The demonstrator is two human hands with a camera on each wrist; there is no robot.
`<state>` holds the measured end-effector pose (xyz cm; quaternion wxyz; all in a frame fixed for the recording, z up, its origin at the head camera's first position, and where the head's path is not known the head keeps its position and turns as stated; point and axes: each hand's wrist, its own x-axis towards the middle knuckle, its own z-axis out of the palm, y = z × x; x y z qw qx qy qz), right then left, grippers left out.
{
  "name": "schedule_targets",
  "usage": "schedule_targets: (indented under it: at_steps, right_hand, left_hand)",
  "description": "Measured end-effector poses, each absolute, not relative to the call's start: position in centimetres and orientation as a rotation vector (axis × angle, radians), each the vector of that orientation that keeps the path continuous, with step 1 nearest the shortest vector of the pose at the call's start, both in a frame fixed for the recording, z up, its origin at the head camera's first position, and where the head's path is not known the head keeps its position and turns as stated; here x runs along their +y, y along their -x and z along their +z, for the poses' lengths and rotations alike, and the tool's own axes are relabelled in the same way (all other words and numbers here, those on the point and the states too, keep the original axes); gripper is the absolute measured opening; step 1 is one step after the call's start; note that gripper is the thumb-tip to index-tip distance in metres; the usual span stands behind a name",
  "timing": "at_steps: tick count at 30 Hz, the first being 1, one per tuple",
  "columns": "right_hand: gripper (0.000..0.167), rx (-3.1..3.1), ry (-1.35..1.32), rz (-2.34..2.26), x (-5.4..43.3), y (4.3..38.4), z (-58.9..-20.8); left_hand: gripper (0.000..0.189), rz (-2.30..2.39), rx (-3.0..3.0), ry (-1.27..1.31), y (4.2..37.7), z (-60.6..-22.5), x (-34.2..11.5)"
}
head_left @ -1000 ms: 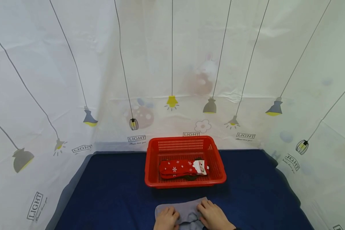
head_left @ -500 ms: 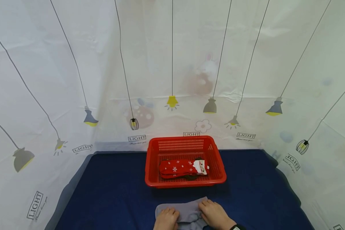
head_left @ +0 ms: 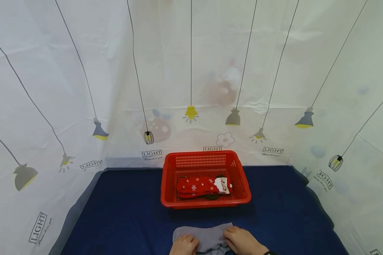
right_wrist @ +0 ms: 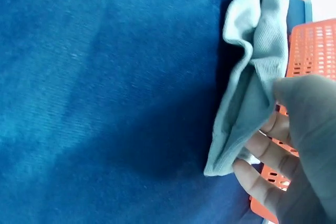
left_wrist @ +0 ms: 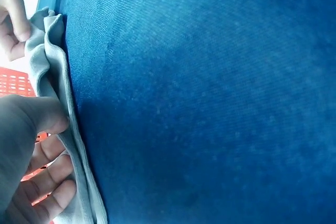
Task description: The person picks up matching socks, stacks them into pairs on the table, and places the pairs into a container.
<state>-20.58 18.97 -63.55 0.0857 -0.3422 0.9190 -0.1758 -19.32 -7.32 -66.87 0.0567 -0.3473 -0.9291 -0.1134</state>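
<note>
A grey knit sock (head_left: pixel 209 238) lies on the dark blue cloth near the bottom of the head view, its fabric in loose folds. My left hand (head_left: pixel 184 245) pinches its left part; in the left wrist view the thumb is on the near side of the fabric and the fingers are behind it. At the other end, my right hand (head_left: pixel 244 241) holds the sock between thumb and fingers. Ribbed knit and layered edges of the sock (right_wrist: pixel 239 119) show in the right wrist view. Both hands cover parts of it.
Just beyond the hands stands a red plastic basket (head_left: pixel 206 204) with perforated walls. Inside lie red socks (head_left: pixel 196 186) with snowflakes and a Santa face, over something dark. White printed sheeting (head_left: pixel 191 71) hangs behind the blue-covered table (head_left: pixel 124 212) and at its sides.
My right hand has shifted a little to the right and toward me, drawing the sock's right end along. The left hand has moved slightly down. The basket is unmoved.
</note>
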Motion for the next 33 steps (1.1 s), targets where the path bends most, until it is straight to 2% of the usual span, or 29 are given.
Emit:
schedule_targets:
  at_steps: [5, 13, 22, 33]
  right_hand:
    - [0.011, 2.783, 1.082, -0.513, 19.4, 20.8, -63.8]
    - [0.003, 2.88, 1.067, -0.485, 19.1, 20.1, -63.6]
    - [0.019, 2.941, 1.241, -0.488, 17.8, 19.7, -64.3]
    - [0.003, 2.88, 1.21, -0.537, 17.3, 20.4, -64.9]
  left_hand:
    - [0.019, -0.379, -2.876, 1.046, 19.3, -66.9, -7.4]
    - [0.017, -0.377, -2.853, 1.049, 19.2, -66.4, -7.4]
    - [0.013, -0.38, -2.649, 1.171, 19.5, -65.1, -5.8]
    - [0.018, -0.306, -2.607, 1.13, 19.5, -67.7, -4.1]
